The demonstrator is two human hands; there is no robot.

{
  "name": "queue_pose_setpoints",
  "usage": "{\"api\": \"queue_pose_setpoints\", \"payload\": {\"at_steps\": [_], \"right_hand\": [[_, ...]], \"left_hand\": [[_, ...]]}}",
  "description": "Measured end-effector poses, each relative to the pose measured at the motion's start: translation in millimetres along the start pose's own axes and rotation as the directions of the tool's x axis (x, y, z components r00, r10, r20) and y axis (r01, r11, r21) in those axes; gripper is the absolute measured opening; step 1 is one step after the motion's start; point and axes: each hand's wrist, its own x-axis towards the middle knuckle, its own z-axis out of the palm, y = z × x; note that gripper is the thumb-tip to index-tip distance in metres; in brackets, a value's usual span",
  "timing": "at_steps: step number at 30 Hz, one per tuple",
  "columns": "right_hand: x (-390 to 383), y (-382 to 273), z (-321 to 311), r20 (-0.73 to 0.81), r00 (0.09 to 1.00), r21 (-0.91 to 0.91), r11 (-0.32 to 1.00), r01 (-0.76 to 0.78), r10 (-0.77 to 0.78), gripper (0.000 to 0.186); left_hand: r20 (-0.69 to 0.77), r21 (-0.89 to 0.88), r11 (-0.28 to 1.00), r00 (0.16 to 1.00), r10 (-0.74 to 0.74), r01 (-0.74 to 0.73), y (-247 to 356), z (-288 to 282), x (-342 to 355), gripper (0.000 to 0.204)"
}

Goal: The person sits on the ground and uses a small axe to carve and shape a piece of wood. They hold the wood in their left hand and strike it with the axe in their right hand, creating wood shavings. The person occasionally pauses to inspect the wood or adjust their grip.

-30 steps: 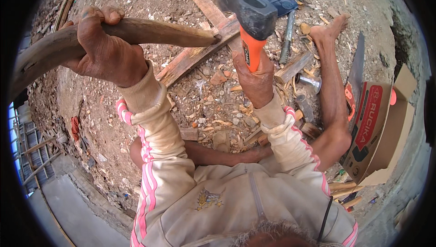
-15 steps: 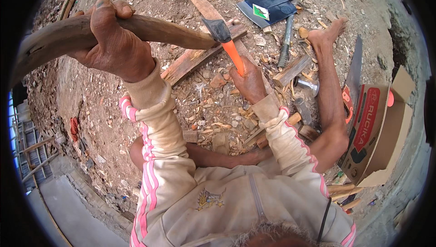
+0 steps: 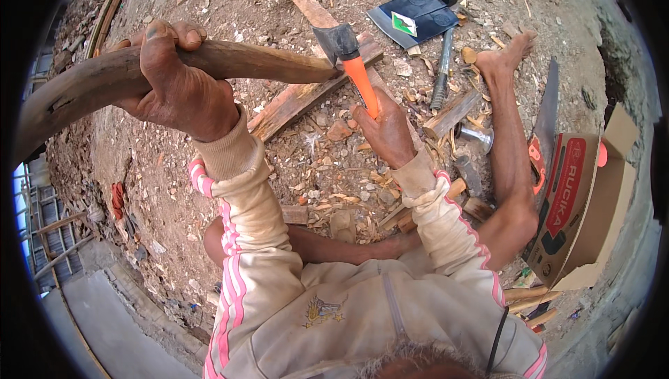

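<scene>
My left hand [image 3: 188,89] is wrapped round a thick, curved branch [image 3: 275,63]. The branch runs in from the left edge, and its tapered end lies over a short wooden block [image 3: 289,105] on the ground. In my right hand [image 3: 387,130] is a hatchet with an orange handle [image 3: 360,85] and a dark head [image 3: 336,43]. The head is at the tip of the branch, against it or just beyond; I cannot tell whether they touch. My right fingers close round the handle's lower part.
Right of my hands lie a dark flat pouch [image 3: 414,20], a metal rod [image 3: 442,69], a wood offcut [image 3: 451,112] and a hammer head [image 3: 468,173]. Beyond my bare leg are a handsaw [image 3: 546,110] and an open cardboard box [image 3: 582,222]. Wood chips litter the dirt.
The hatchet head has shifted slightly right and down at the branch tip, its handle now steeper. My left hand and the branch have barely moved.
</scene>
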Motion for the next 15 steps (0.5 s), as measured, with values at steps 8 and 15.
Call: {"api": "queue_pose_setpoints", "payload": {"at_steps": [8,15], "right_hand": [[4,-54,-17,-0.154,0.983,0.211,0.969,0.132,-0.1,0.026],[-5,-15,-5,0.0,0.999,0.12,0.991,-0.051,0.051,0.027]], "left_hand": [[-0.011,-0.026,0.997,0.997,-0.077,0.077,6,0,-5,0.031],[0.035,-0.014,0.992,0.991,-0.126,0.126,22,-5,-25,0.014]]}}
